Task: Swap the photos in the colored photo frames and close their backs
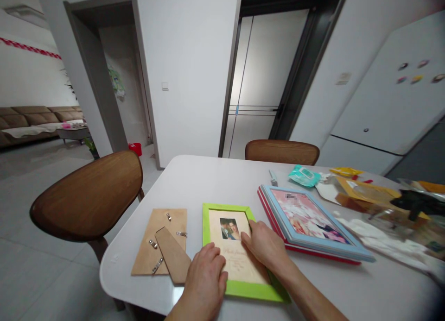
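A lime-green picture frame (pixel 207 219) lies flat on the white table (pixel 208 177) in front of me, with a cream insert card and a small photo (pixel 229 229) showing in it. My left hand (pixel 205 277) rests flat on the frame's lower left part, fingers stretched over the card. My right hand (pixel 266 247) lies on the frame's right side, fingers pressing on the card beside the photo. Left of the frame lies its brown backing board (pixel 160 240) with metal clips and a fold-out stand.
A blue frame stacked on a red one (pixel 313 223) lies to the right. Beyond them are a teal wipes pack (pixel 304 175), yellow packets and plastic bags (pixel 375 196). Wooden chairs stand at the left (pixel 90 196) and far side (pixel 281 150). A fridge (pixel 392 108) is at right.
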`<state>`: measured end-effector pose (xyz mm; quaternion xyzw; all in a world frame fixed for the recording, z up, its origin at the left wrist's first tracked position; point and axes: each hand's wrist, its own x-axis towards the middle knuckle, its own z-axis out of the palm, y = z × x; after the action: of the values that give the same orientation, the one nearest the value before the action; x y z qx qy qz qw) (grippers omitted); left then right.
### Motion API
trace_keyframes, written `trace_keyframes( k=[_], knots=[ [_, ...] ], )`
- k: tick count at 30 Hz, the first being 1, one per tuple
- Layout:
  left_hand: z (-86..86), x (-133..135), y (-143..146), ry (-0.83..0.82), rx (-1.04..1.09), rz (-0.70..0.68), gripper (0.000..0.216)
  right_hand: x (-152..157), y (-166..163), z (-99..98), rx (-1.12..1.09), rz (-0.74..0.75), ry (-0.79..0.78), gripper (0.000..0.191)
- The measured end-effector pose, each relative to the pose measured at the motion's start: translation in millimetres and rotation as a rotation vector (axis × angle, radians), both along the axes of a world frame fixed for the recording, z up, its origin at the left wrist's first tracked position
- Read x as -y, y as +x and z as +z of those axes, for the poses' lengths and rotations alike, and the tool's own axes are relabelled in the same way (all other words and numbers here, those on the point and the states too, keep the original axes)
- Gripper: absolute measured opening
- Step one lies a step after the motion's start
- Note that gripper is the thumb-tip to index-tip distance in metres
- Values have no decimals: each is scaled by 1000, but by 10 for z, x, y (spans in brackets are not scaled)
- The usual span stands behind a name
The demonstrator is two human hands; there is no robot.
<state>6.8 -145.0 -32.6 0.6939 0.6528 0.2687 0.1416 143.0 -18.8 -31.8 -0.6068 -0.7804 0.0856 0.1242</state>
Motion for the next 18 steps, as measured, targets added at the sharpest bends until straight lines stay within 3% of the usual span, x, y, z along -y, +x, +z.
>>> trace_keyframes(
  k=[3, 5, 9, 11, 15, 18],
  knots=[
    [13, 100, -157, 20, -16, -12, 35, 26, 2, 22, 35, 8, 17, 37],
    [-14, 213, -420, 52, -54, 35, 43, 111, -47, 81, -25, 77, 33, 39],
    [-157, 491, -1111, 45, -190, 284, 50, 493, -404, 204, -238, 414, 4, 35],
    [-234, 609, -1356, 29, -229, 327, 51, 715, -682, 209, -262, 552, -16, 33],
    [-335, 714, -1491, 54, -259, 334, 48, 973, -1158, 100, -198, 607, -32, 41],
    [-385, 692, -1469, 108, -267, 345, 46, 983, -1291, 37, -267, 608, -100, 40]
  ],
)
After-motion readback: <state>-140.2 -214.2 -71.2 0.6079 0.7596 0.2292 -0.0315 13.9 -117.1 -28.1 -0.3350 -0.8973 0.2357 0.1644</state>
